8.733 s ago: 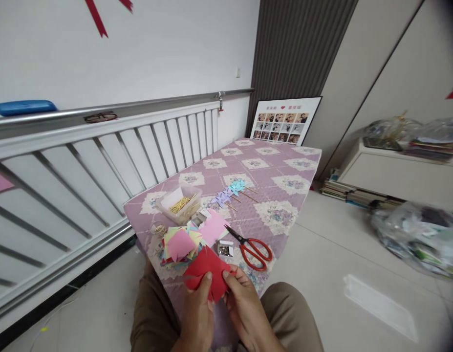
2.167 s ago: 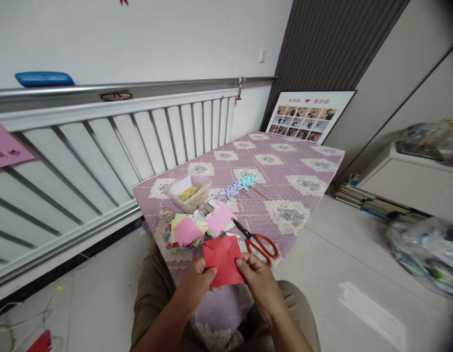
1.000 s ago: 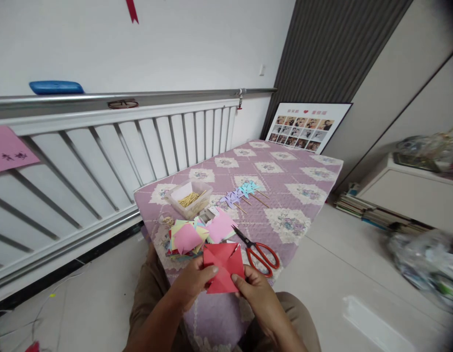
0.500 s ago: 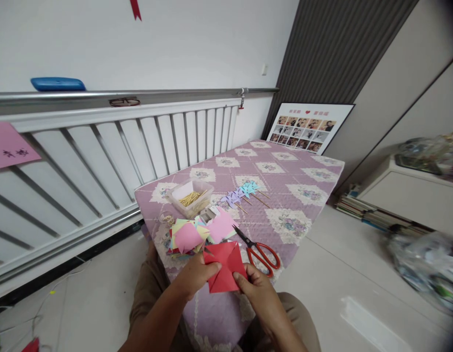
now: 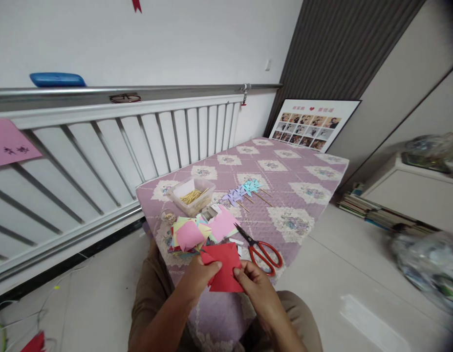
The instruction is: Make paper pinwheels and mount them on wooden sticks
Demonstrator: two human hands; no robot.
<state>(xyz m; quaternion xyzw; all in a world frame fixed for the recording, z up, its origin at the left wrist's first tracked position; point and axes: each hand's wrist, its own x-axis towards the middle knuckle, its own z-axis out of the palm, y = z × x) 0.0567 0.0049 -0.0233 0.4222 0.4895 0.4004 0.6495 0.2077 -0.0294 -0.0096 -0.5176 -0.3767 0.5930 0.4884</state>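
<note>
Between both hands is a square of red paper [image 5: 226,271] with cuts running in from its corners, held above the near end of the table. My left hand [image 5: 201,276] pinches its left side, thumb on top. On the right edge, my right hand [image 5: 254,279] grips the paper between thumb and fingers. Just beyond it lie scissors [image 5: 261,250] with red handles, their blades pointing away to the left. A stack of coloured paper pieces [image 5: 189,234] sits ahead of my left hand, with pink sheets [image 5: 224,222] beside it.
A clear plastic box [image 5: 191,195] holds thin golden sticks. Purple and turquoise paper pinwheels [image 5: 243,191] on sticks lie farther back on the quilted tablecloth [image 5: 292,222]. A white radiator [image 5: 138,146] borders the table's left side. A framed photo board [image 5: 314,124] leans at the far end.
The red paper has turned slightly in my hands, and its left corner is now folded or bent near my left thumb. My right fingers have shifted along its right edge.
</note>
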